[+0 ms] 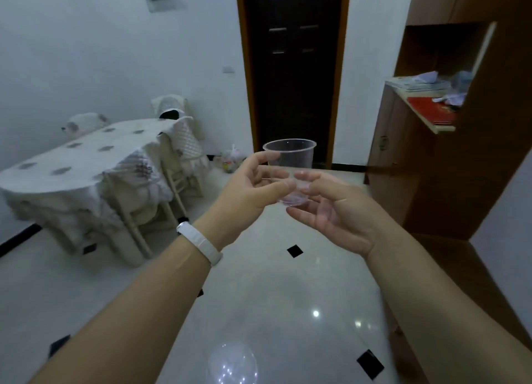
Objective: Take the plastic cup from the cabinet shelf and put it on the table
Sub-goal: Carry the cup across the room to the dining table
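Observation:
A clear plastic cup point(293, 159) is held upright in mid-air at the centre of the view. My left hand point(253, 188) grips its side with thumb and fingers. My right hand point(331, 211) is under and beside the cup's base, fingers spread, fingertips touching the bottom. The table point(72, 165), covered with a white patterned cloth, stands at the left, well away from the cup. The brown cabinet point(460, 153) with its open shelf point(431, 116) stands at the right.
Papers and a red booklet point(431, 111) lie on the cabinet shelf. Covered chairs point(178, 141) crowd the table's near and far sides. A dark door point(293, 67) is straight ahead with a plastic bag point(230, 159) beside it. Glossy tiled floor lies between.

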